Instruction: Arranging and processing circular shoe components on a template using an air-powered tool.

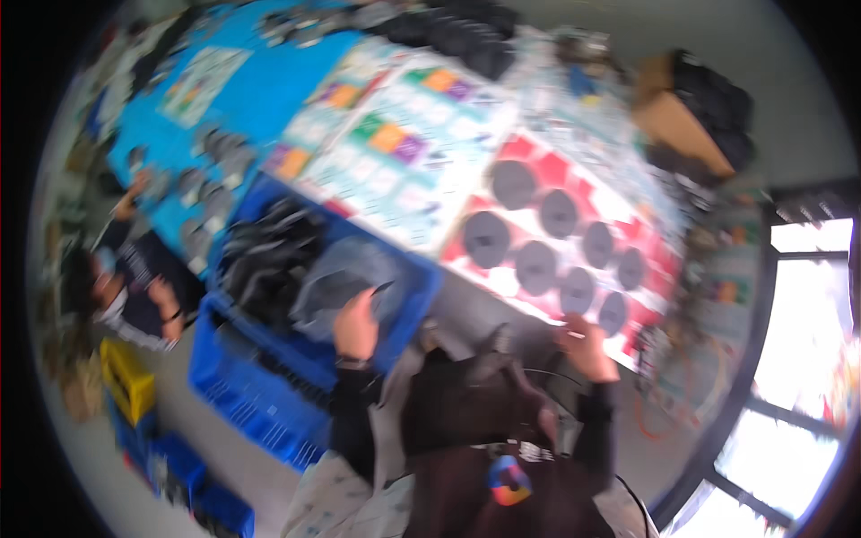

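My left hand [357, 327] reaches over a blue crate [429, 285], its fingers closed at a dark, flat piece [345, 289]. That piece lies over a clear plastic bag [372, 255] in the crate; blur hides what it is. Several dark grey discs [535, 267] are spread on a red and white sheet [547, 166]. At the sheet's near edge is my right hand [587, 348], its fingertips by the closest dark disc [576, 289]. Whether those fingers hold anything is too blurred to tell.
Black items [269, 260] fill the crate's left part. Another blue crate [260, 403] sits lower left, near a yellow bin [128, 378]. Printed sheets [404, 152] cover the table's middle. At the blue table section [269, 85], a co-worker [134, 287] handles grey pieces. A cardboard box [682, 130] stands far right.
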